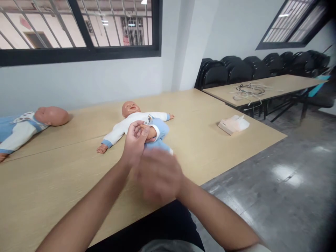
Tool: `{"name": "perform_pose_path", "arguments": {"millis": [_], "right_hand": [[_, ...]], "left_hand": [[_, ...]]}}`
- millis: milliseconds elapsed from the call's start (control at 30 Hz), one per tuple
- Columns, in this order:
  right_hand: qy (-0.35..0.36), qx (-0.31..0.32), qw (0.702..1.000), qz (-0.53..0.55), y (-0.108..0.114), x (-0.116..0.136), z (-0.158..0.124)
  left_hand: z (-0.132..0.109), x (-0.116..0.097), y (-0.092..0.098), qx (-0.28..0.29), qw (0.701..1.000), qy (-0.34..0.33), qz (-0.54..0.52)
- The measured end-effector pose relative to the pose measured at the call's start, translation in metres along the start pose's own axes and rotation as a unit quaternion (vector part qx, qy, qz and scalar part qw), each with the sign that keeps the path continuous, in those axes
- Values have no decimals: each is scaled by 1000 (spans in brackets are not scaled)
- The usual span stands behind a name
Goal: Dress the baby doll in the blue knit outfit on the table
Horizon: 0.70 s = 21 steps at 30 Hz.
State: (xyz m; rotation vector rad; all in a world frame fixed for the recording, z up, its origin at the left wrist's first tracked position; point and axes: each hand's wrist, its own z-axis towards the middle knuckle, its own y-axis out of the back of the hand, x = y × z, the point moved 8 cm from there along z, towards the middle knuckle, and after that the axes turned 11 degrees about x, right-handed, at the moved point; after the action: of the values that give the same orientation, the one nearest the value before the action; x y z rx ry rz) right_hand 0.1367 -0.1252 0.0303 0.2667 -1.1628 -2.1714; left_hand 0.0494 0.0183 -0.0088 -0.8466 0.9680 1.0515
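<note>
A baby doll (131, 120) in a white top and light blue trousers lies on its back on the wooden table (210, 154), arms spread and head toward the wall. My left hand (135, 138) is closed around the doll's raised bare foot, fingers and thumb wrapped about it. Close in front, nearer to me, my right hand (160, 171) is smeared by motion, so its fingers cannot be made out. It covers part of the doll's lower legs. Whether it touches the doll is unclear.
A second doll (28, 126) lies at the left table edge. Toward the right stands a small open box (233, 125) with white tissue-like material. Tangled cables (250, 91) rest on another table behind, beside stacked black folding chairs (236, 70). Wall and window border the far side.
</note>
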Motion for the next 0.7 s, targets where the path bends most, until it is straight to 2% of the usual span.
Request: {"name": "perform_pose_path", "arguments": {"millis": [100, 167, 267, 300, 333, 367, 433, 500, 533, 600, 700], "right_hand": [[-38, 2, 999, 34, -7, -42, 6], [-84, 1, 994, 67, -17, -70, 5], [-163, -34, 981, 102, -22, -105, -6], [-193, -51, 974, 109, -20, -115, -12], [-219, -69, 967, 115, -17, -124, -18], [-240, -87, 959, 122, -13, -132, -25], [-282, -124, 940, 144, -4, -145, -42], [-332, -154, 916, 167, 1, -155, -63], [-356, -160, 904, 173, 2, -158, -73], [-395, -152, 890, 170, 1, -160, -93], [-423, -116, 887, 147, 1, -156, -116]], "left_hand": [[-2, 0, -10, 45, 999, 19, -12], [-4, 2, -21, 112, 993, 25, -31], [-8, 8, -40, 250, 967, 38, -38], [-9, 11, -42, 281, 959, 36, -15], [-8, 13, -39, 290, 956, 23, 31], [-6, 14, -32, 269, 958, 0, 96], [1, 15, -9, 168, 952, -50, 252], [6, 20, 15, 70, 924, -54, 372], [9, 26, 24, 48, 913, -37, 403], [14, 40, 35, 62, 909, 4, 411], [21, 50, 45, 88, 938, 30, 333]]}}
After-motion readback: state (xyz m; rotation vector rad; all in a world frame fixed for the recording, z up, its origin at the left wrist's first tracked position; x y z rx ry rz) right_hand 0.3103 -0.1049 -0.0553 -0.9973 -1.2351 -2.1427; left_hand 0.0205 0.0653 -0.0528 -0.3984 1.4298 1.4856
